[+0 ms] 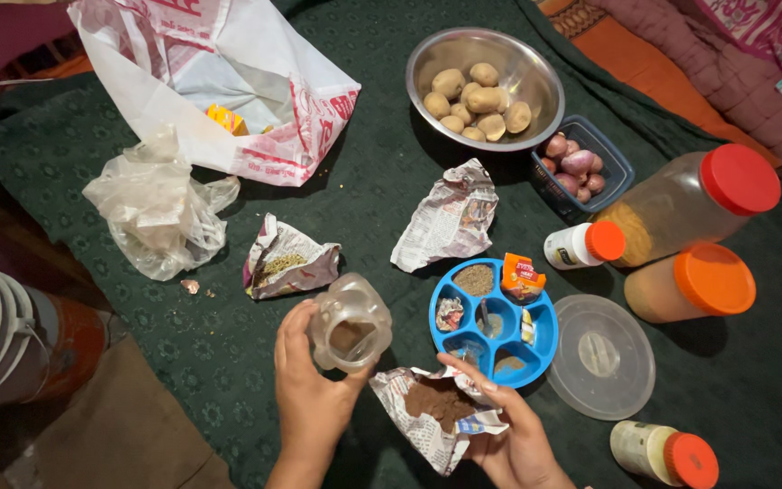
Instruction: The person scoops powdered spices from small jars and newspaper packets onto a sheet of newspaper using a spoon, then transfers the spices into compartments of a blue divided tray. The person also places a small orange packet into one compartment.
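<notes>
You see soft, even light from above; the round steel bowl (485, 88) glints, shadows stay faint, and the picture's edges bend and darken.

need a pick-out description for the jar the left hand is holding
Start at the round blue compartment tray on the dark green cloth. Just left of it, the left hand holds a small clear plastic jar, tilted, lidless, with brown powder inside; the other jars are capped.

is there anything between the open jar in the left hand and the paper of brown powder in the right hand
Nothing visible. The left hand holds the clear jar tilted, its mouth toward the newspaper packet of brown powder held by the right hand. Only bare green cloth shows in the gap.
</notes>
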